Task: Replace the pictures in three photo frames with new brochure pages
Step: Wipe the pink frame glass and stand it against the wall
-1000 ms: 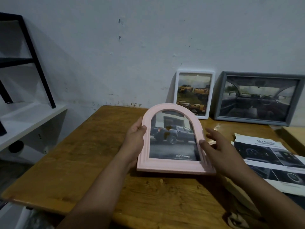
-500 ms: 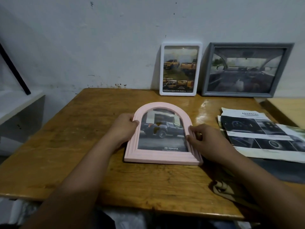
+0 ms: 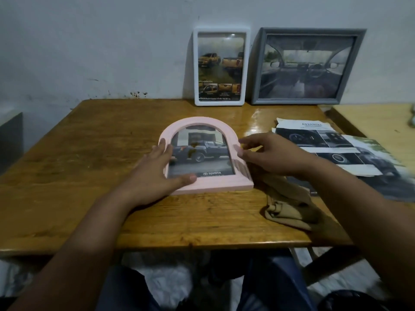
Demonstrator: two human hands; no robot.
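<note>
Across the wooden table [image 3: 67, 176] I see a grey frame [image 3: 307, 32] and a white frame [image 3: 221, 30] leaning on the wall, brochure pages [image 3: 325, 151] lying at right, a brown cloth [image 3: 285, 205] near them. Dead centre, the pink frame [image 3: 215, 184] lies flat, face up, showing a dark pickup. My left hand [image 3: 157, 173] rests flat on its left edge, fingers straight, thumb on the bottom rail. My right hand [image 3: 271, 153] sits at the right edge, fingers loose, fingertips touching the rim.
</note>
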